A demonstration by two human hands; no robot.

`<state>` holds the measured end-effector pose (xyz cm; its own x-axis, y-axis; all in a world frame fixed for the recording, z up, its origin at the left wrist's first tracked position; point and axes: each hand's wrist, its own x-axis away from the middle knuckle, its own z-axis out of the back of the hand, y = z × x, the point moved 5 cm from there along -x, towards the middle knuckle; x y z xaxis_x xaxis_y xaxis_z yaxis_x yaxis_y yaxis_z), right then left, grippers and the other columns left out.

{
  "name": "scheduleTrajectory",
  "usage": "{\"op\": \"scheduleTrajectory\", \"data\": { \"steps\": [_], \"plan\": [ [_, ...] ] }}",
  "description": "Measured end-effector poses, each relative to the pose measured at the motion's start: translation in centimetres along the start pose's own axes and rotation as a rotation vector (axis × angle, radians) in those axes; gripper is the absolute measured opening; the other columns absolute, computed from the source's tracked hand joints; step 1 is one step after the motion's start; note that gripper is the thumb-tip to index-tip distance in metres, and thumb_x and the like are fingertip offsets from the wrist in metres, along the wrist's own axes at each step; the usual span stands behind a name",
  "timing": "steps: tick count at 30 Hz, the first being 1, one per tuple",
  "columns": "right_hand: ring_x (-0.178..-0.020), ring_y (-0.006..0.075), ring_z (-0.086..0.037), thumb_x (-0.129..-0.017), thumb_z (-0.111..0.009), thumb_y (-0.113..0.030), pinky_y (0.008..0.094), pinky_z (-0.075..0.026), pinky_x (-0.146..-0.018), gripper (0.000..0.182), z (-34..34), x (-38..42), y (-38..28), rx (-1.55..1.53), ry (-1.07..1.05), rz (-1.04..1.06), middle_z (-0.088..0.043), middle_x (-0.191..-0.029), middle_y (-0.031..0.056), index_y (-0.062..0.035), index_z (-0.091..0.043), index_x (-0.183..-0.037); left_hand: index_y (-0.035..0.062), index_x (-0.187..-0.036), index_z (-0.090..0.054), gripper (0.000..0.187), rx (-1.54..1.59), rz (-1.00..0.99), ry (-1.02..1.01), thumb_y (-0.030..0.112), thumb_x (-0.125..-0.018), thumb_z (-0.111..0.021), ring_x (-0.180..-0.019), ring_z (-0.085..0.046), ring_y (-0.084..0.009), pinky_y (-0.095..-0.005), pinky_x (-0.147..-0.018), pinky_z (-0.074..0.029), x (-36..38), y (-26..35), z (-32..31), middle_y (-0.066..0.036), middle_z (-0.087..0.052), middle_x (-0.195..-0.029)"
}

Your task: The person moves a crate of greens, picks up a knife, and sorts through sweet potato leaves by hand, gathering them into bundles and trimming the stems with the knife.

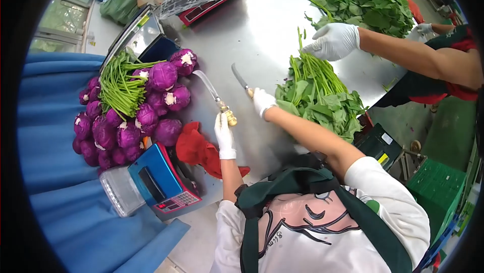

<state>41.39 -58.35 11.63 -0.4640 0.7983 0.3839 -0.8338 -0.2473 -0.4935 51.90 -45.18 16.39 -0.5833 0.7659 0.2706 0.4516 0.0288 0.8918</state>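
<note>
My left hand (224,137), in a white glove, is closed at the lower end of a curved knife (212,87) with a bulky yellowish handle; its blade points up and left. A second, smaller curved knife (239,76) with a light wooden handle is gripped in my gloved right hand (263,103), its blade also pointing away from me. Both knives are above the metal table (262,31), apart from each other. Just right of my right hand lies a bunch of leafy green stems (322,96). A red cloth (196,149) lies left of my left hand.
Purple cabbages (164,75) are piled at left, with green stems (123,84) on top. A blue and red scale (159,177) stands below them. Another person's gloved hand (333,41) is over the greens from the right. More greens (368,3) lie at the back.
</note>
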Motion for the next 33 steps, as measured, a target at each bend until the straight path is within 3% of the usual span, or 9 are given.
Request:
{"op": "scheduleTrajectory", "data": {
  "steps": [4, 11, 18, 24, 26, 27, 28, 30, 33],
  "plan": [
    [-0.069, 0.0213, -0.059, -0.08, -0.056, -0.027, 0.0325, -0.051, -0.063, 0.032, 8.5, 1.7, 0.1, -0.64, -0.433, -0.167, -0.057, -0.078, 0.0104, 0.0016, -0.053, -0.095, -0.0034, -0.117, -0.044, 0.034, 0.164, 0.028, -0.048, 0.02, -0.093, -0.044, -0.081, -0.051, -0.0129, -0.0282, -0.072, -0.044, 1.1, 2.1, -1.5, -0.009, -0.053, -0.101],
    [-0.069, 0.0123, -0.054, -0.081, -0.057, -0.025, 0.0225, -0.043, -0.06, 0.029, 18.0, 4.1, 9.0, -1.163, -0.091, -0.076, -0.055, -0.082, 0.0059, -0.0025, -0.05, -0.097, -0.003, -0.119, -0.042, 0.038, 0.334, 0.132, -0.231, 0.022, -0.091, -0.046, -0.082, -0.051, -0.0156, -0.0296, -0.074, -0.043, 0.8, 2.5, -4.5, -0.01, -0.052, -0.105],
    [-0.077, 0.0153, -0.055, -0.083, -0.056, -0.022, 0.0278, -0.044, -0.065, 0.024, 22.0, 7.1, 13.7, -1.358, 0.364, 0.032, -0.057, -0.088, 0.0045, -0.0061, -0.052, -0.1, -0.0017, -0.119, -0.043, 0.039, 0.614, 0.313, -0.401, 0.024, -0.09, -0.048, -0.079, -0.05, -0.0154, -0.027, -0.069, -0.043, 1.6, 3.1, -7.3, -0.01, -0.052, -0.099],
    [-0.079, 0.0174, -0.056, -0.083, -0.055, -0.033, 0.0294, -0.045, -0.065, 0.037, 23.1, 7.3, 14.4, -1.796, 0.548, 0.061, -0.057, -0.093, 0.0073, -0.0021, -0.051, -0.104, -0.0004, -0.117, -0.043, 0.034, 0.292, 0.181, -0.217, 0.017, -0.089, -0.051, -0.079, -0.05, -0.0142, -0.0263, -0.07, -0.042, 2.1, 3.6, -8.8, -0.007, -0.052, -0.098],
    [-0.07, 0.0186, -0.057, -0.086, -0.049, -0.038, 0.0283, -0.047, -0.064, 0.047, 21.9, 8.4, 10.3, -1.606, 0.584, -0.063, -0.058, -0.087, 0.0123, 0.0049, -0.049, -0.105, 0.0007, -0.113, -0.045, 0.029, 0.111, 0.136, -0.282, 0.013, -0.088, -0.052, -0.08, -0.051, -0.0131, -0.0254, -0.072, -0.043, 2.0, 2.8, -9.3, -0.006, -0.053, -0.097],
    [-0.066, 0.0171, -0.057, -0.086, -0.049, -0.035, 0.0276, -0.048, -0.062, 0.041, 20.7, 8.0, 8.2, -1.416, 0.237, 0.252, -0.058, -0.083, 0.0127, 0.0025, -0.05, -0.104, 0.0012, -0.111, -0.046, 0.026, 0.023, 0.11, -0.316, 0.012, -0.088, -0.052, -0.081, -0.051, -0.0126, -0.0249, -0.074, -0.043, 2.0, 2.5, -9.9, -0.005, -0.054, -0.097],
    [-0.066, 0.0139, -0.056, -0.082, -0.058, -0.027, 0.0261, -0.047, -0.061, 0.033, 18.5, 8.9, 5.3, -1.387, 0.176, 0.158, -0.058, -0.081, 0.0099, -0.0017, -0.052, -0.102, 0.0015, -0.109, -0.046, 0.025, -0.044, 0.082, -0.329, 0.012, -0.088, -0.053, -0.081, -0.051, -0.012, -0.0246, -0.074, -0.043, 2.1, 2.6, -10.8, -0.005, -0.054, -0.097],
    [-0.065, 0.0083, -0.053, -0.071, -0.072, -0.021, 0.0227, -0.044, -0.061, 0.038, 18.1, 11.4, -0.5, -0.686, 0.281, 0.337, -0.057, -0.075, 0.0021, -0.0053, -0.053, -0.099, 0.0021, -0.106, -0.047, 0.022, -0.18, 0.027, -0.353, 0.012, -0.087, -0.053, -0.082, -0.052, -0.011, -0.0239, -0.076, -0.043, 3.0, 3.1, -12.7, -0.004, -0.054, -0.096],
    [-0.065, 0.0053, -0.053, -0.076, -0.067, -0.017, 0.0208, -0.043, -0.061, 0.019, 16.8, 10.9, -0.4, -0.991, 0.167, 0.223, -0.058, -0.071, -0.0003, -0.0034, -0.059, -0.086, 0.0008, -0.107, -0.046, 0.024, -0.042, 0.151, -0.419, 0.013, -0.088, -0.053, -0.085, -0.051, -0.0092, -0.0229, -0.077, -0.042, 4.1, 2.8, -13.6, -0.004, -0.053, -0.095]
  ]
}}
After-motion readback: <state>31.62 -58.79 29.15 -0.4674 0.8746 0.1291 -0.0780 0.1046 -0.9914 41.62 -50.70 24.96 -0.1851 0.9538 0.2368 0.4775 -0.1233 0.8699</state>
